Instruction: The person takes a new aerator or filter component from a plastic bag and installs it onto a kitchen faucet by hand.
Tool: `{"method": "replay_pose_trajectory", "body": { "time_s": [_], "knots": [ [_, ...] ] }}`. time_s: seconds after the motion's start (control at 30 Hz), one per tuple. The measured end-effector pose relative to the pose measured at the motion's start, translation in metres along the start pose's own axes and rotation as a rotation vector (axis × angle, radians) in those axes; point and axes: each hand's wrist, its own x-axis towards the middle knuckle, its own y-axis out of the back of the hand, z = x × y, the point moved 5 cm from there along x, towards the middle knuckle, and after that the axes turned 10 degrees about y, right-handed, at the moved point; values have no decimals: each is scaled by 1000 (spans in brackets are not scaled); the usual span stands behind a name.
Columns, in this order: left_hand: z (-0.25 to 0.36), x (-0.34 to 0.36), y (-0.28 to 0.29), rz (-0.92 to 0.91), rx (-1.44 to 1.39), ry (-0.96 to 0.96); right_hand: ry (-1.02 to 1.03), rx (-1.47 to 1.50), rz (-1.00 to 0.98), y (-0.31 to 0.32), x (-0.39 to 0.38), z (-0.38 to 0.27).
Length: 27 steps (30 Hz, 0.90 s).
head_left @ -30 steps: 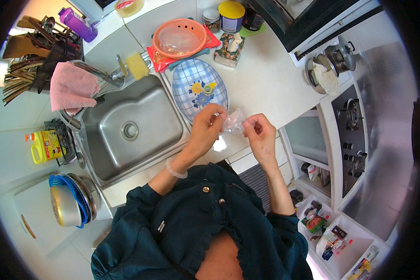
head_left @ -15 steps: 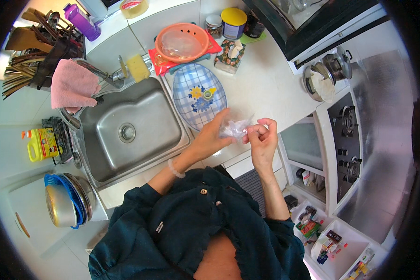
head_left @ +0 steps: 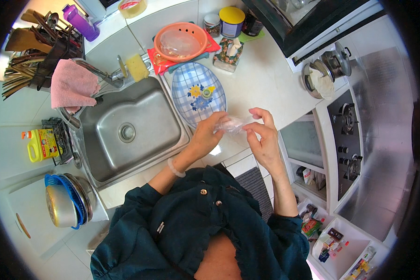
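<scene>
Pinching the plastic (head_left: 231,124) in the left hand (head_left: 206,134) now, nipping its other end in the right hand (head_left: 266,141) with one finger raised! Holding it just beside the plate (head_left: 189,77), above the counter (head_left: 266,81).

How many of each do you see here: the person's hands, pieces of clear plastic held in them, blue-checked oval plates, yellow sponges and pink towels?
Left hand and right hand: 2
Held clear plastic: 1
Blue-checked oval plate: 1
Yellow sponge: 1
Pink towel: 1
Total: 6
</scene>
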Motion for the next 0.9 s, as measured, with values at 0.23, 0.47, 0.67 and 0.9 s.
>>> {"method": "replay_pose_trajectory", "body": {
  "time_s": [0.23,0.47,0.67,0.9],
  "knots": [
    [5,-1,-2,30,119,-79,-86,41,-66,-3,1,10],
    [8,0,-6,-21,117,-74,7,-81,-120,-5,0,6],
    [6,3,-11,-46,28,-62,-23,141,8,-3,-1,17],
    [1,14,-24,-116,34,10,-477,1123,451,0,-15,64]
  ]
}}
